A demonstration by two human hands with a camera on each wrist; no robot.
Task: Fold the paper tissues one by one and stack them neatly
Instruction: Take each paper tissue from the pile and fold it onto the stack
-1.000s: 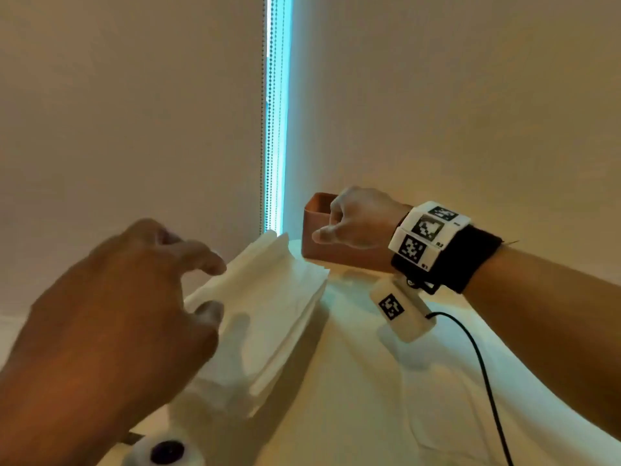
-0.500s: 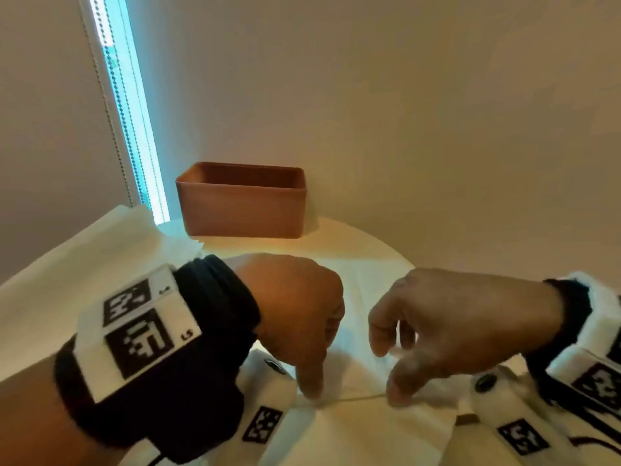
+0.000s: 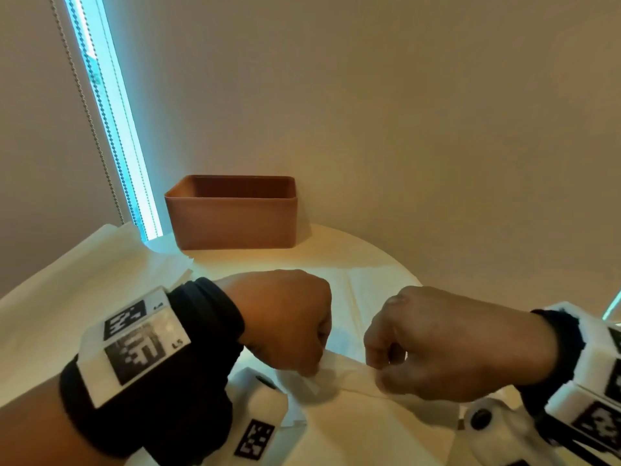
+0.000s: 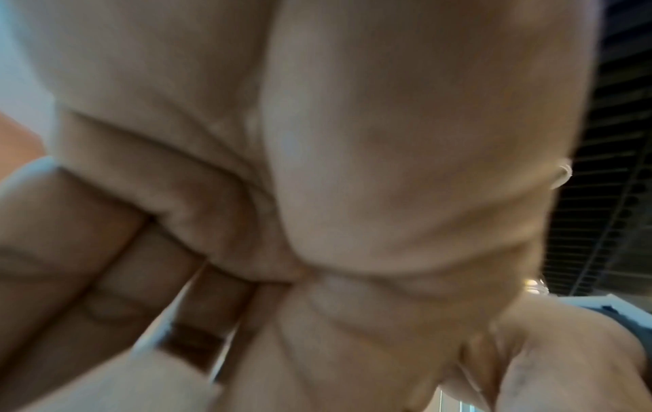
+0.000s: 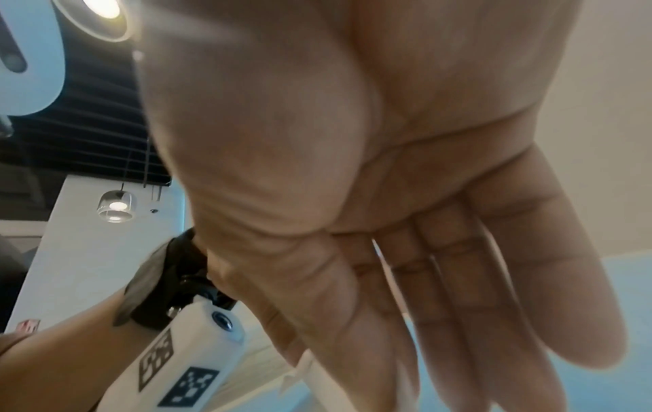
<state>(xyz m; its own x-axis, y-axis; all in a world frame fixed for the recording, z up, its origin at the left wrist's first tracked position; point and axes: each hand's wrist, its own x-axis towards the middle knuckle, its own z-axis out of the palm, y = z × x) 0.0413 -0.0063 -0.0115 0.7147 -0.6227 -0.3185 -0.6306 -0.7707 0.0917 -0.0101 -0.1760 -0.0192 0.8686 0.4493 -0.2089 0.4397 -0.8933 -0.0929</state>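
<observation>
A white tissue [image 3: 346, 408] lies flat on the round table [image 3: 379, 264] in front of me. In the head view its near edge [image 3: 346, 366] is raised off the table between my two hands. My left hand [image 3: 314, 371] pinches that edge on the left, and my right hand [image 3: 378, 375] pinches it on the right, a short gap apart. In the left wrist view my curled fingers [image 4: 116, 278] fill the frame, with white tissue [image 4: 141, 376] below them. The right wrist view shows my palm and fingers [image 5: 476, 292] over a strip of tissue [image 5: 303, 370].
A stack of unfolded white tissues [image 3: 77, 290] lies at the left of the table. A brown rectangular box [image 3: 232, 216] stands open at the back against the wall. A window strip with a bead chain [image 3: 111, 129] runs down at the far left.
A second ago my left hand hovered over the stack and my right hand was by the box. Both came down onto the flat tissue's near edge, and now they pinch and lift it.
</observation>
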